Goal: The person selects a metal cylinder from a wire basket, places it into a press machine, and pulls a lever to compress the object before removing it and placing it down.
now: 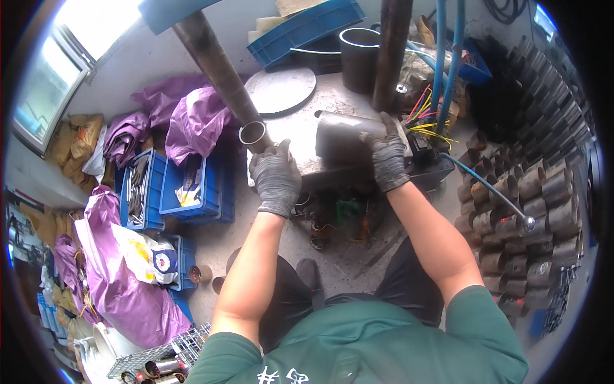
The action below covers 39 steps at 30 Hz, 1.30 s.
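So, both hands are busy with metal pipe at the worktable (339,96), and both are in grey gloves. The left hand (276,176) is mostly closed, fingers curled up against a small pipe (257,146) near the table's left edge, its round open end tipped up toward the camera. Looks like a hold, though the glove hides most of the contact. The right hand (389,160) is partly open, wrapped round the right end of a fatter dark tube (345,139), with the thumb on the near side and the other fingers round the far side. That tube lies on its side over the front of the table, to the right of the small pipe; can't tell if its underside is touching the tabletop

Behind them there's a flat round plate (281,89) on the table, plus a wide black cylinder (359,57) standing upright. Two thick metal posts rise there too, the left post (214,67) just behind the small pipe and the right post (391,57) beside the cylinder. Colored wires (422,121) sit just past the right hand, and loads of pipe pieces (537,198) are stacked off to the right
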Tool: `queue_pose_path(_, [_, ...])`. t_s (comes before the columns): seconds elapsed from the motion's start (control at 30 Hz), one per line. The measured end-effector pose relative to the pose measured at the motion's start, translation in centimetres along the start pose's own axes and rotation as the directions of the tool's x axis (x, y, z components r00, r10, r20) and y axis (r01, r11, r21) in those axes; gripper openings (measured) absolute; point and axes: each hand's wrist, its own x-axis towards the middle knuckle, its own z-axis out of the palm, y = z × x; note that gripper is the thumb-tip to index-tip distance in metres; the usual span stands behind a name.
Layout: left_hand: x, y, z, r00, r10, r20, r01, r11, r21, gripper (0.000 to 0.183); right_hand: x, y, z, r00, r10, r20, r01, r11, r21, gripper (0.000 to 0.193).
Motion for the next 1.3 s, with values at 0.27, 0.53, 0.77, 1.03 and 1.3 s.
queue_pose_path(0.27, [-1.4, 4.6, 1.6, 0.912, 0.221, -0.345, -0.290, 0.943, -0.161, 0.055, 1.2, -0.8, -3.5, 0.933, 0.303, 0.195, -0.349, 0.892, 0.287, 0.072])
queue_pose_path(0.53, [-1.2, 8.3, 3.3, 0.881, 0.337, -0.331, -0.446, 0.825, -0.347, 0.051, 0.3, -4.9, -7.0, 0.933, 0.268, -0.239, -0.248, 0.963, 0.110, 0.050])
queue_pose_path(0.77, [-1.4, 11.9, 4.1, 0.843, 0.498, -0.200, -0.537, 0.790, -0.296, 0.064, 5.1, -0.8, -13.4, 0.842, 0.419, -0.340, -0.512, 0.820, -0.257, 0.035])
queue_pose_path(1.03, [5.9, 16.2, 5.7, 0.928, 0.343, -0.142, -0.365, 0.913, -0.183, 0.038, 5.8, -0.2, -12.3, 0.898, 0.269, -0.347, -0.312, 0.947, -0.074, 0.042])
queue_pose_path(1.3, [0.3, 15.2, 5.4, 0.884, 0.201, -0.423, -0.361, 0.867, -0.342, 0.033, 3.5, -6.6, -11.4, 0.935, -0.355, -0.025, 0.211, 0.610, -0.764, 0.059])
